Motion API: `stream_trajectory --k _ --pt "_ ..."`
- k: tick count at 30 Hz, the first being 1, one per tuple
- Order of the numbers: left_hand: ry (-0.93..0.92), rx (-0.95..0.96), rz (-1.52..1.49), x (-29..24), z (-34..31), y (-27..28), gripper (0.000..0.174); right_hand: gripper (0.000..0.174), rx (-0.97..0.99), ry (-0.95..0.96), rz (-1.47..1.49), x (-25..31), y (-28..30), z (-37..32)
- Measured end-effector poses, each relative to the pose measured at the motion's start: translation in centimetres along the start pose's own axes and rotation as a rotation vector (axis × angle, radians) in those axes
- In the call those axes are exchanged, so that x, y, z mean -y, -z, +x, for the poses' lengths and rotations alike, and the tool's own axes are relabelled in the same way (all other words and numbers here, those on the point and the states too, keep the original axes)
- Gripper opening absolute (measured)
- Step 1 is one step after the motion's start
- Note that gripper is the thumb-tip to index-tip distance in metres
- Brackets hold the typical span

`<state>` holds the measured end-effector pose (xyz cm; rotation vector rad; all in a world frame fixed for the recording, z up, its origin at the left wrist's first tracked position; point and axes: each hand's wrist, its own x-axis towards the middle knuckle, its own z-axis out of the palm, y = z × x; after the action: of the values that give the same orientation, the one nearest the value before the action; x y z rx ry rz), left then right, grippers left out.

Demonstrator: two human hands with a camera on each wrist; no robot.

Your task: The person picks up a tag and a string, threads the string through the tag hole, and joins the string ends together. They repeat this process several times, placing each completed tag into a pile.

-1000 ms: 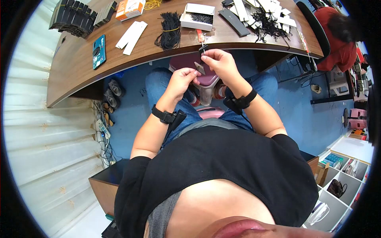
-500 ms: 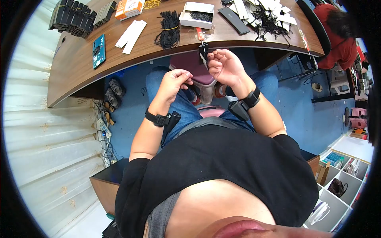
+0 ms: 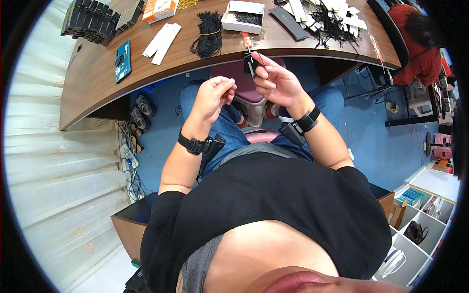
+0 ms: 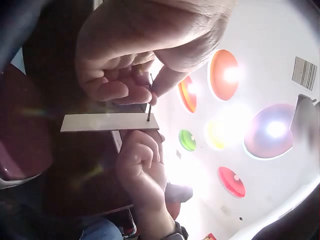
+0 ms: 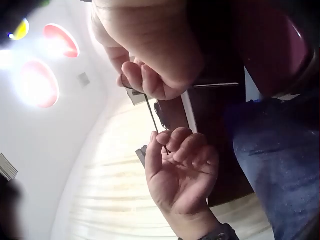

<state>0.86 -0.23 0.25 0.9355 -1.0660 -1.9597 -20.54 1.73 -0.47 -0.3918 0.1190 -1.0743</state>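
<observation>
My left hand (image 3: 212,100) pinches a thin black cord (image 5: 151,114) between thumb and fingertips. The cord runs to a narrow pale card strip (image 4: 100,122), meeting it near one end in the left wrist view. My right hand (image 3: 282,85) grips that end of the strip, its fingers curled behind it. In the head view the strip is nearly edge-on and hard to make out. Beside the right fingertips, a black flat piece (image 3: 249,63) sits at the desk's front edge, below a red taped strip (image 3: 246,40).
On the brown desk (image 3: 146,63) lie a bundle of black cords (image 3: 209,39), white strips (image 3: 162,43), a white box (image 3: 243,27) of small black pieces, a phone (image 3: 123,62) and a pile of tags and cords (image 3: 332,27). A purple stool (image 3: 249,95) stands under the hands.
The hands were close together at the strip a second ago. They have since drawn apart, the left hand shifting left, and the right hand has turned its palm upward.
</observation>
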Motion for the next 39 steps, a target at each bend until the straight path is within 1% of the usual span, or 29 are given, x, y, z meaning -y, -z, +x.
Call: stream_trajectory --k 3,4,5,7,8,9,10,11,13,14,16,17,19,20,22,23,25,26,28,29,31,32,35,36,37,39 --pt "0.012 -0.002 -0.056 -0.2 0.0 -0.3 0.014 0.043 -0.049 -0.027 -0.467 0.6 -0.5 0.2" --pt "0.016 0.005 -0.054 -0.2 -0.1 -0.4 0.014 0.041 -0.142 -0.019 -0.735 0.2 -1.2 0.1" --pt "0.019 0.013 -0.052 -0.2 0.0 -0.5 0.015 0.036 -0.145 0.119 -0.973 -0.8 -2.1 0.2" --pt "0.025 0.036 -0.09 0.1 0.2 -0.7 0.016 0.035 -0.171 0.102 -1.105 -1.9 -3.2 -0.1" --pt "0.027 0.053 -0.131 0.5 0.3 -0.8 0.018 0.038 -0.221 0.136 -1.353 -2.4 -3.3 -0.2" --pt "0.03 0.071 -0.171 0.8 0.6 -0.8 0.019 0.036 -0.216 0.281 -1.599 -2.8 -2.9 -0.1" --pt "0.073 0.162 -0.225 1.3 0.9 -0.1 0.02 0.033 -0.198 0.432 -1.796 -3.2 -2.6 0.0" --pt "0.114 0.169 -0.273 1.6 0.9 0.2 0.02 0.031 -0.178 0.589 -1.989 -3.4 -2.5 -0.1" --pt "0.197 0.182 -0.369 1.9 0.8 0.3 0.019 0.026 -0.183 0.634 -2.082 -3.4 -2.1 -0.2" --pt "0.213 0.181 -0.369 1.9 0.7 0.2 0.02 0.024 -0.185 0.658 -2.129 -3.4 -1.9 -0.2" --pt "0.241 0.177 -0.37 1.4 0.6 -0.2 0.02 0.02 -0.257 0.706 -2.102 -3.6 -2.0 -0.3" --pt "0.25 0.208 -0.38 1.0 0.5 -0.4 0.021 0.018 -0.291 0.729 -2.088 -3.6 -2.1 -0.3" --pt "0.267 0.27 -0.398 0.3 0.2 -0.7 0.024 0.013 -0.282 0.702 -1.964 -3.4 -2.3 -0.3" --pt "0.189 0.258 -0.254 0.5 0.3 -0.2 0.025 0.011 -0.278 0.689 -1.901 -3.3 -2.5 -0.4" --pt "0.033 0.234 0.035 0.5 0.5 0.9 0.027 0.012 -0.326 0.399 -1.507 -2.1 -3.6 -0.7" --pt "-0.126 0.187 0.287 0.8 0.6 0.9 0.031 0.013 -0.343 0.26 -1.305 -1.5 -4.2 -0.9" --pt "-0.445 0.077 0.787 0.6 0.7 -0.9 0.041 0.015 -0.257 0.125 -1.082 -0.4 -5.2 -1.1" --pt "-0.539 0.141 0.679 0.8 0.7 -1.7 0.054 0.015 -0.222 0.073 -0.992 0.0 -5.6 -1.2" --pt "-0.283 0.339 0.459 1.1 0.5 -2.2 0.044 0.014 -0.19 -0.001 -0.857 0.5 -6.2 -1.3" --pt "-0.158 0.435 0.347 1.1 0.4 -2.4 0.039 0.014 -0.2 0.016 -0.885 0.6 -6.1 -1.3" --pt "-0.101 0.463 0.303 0.7 0.0 -2.9 0.029 0.015 -0.223 0.059 -0.943 0.7 -6.3 -1.3" --pt "-0.068 0.477 0.28 0.7 -0.1 -3.1 0.025 0.012 -0.286 0.057 -1.063 1.2 -6.8 -1.7" --pt "-0.029 0.471 0.304 1.1 -0.1 -2.7 0.02 0.012 -0.387 0.894 -2.113 2.3 -5.9 -1.6" --pt "-0.005 0.512 0.319 1.1 0.0 -2.5 0.021 0.01 -0.49 1.041 -2.044 2.9 -5.5 -1.4" --pt "0.022 0.5 0.326 0.9 0.0 -2.4 0.021 0.011 -0.563 0.825 -1.834 3.1 -6.0 -2.1" --pt "0.079 0.479 0.341 0.5 -0.2 -2.1 0.021 0.013 -0.46 0.375 -0.854 3.9 -4.7 -2.5"
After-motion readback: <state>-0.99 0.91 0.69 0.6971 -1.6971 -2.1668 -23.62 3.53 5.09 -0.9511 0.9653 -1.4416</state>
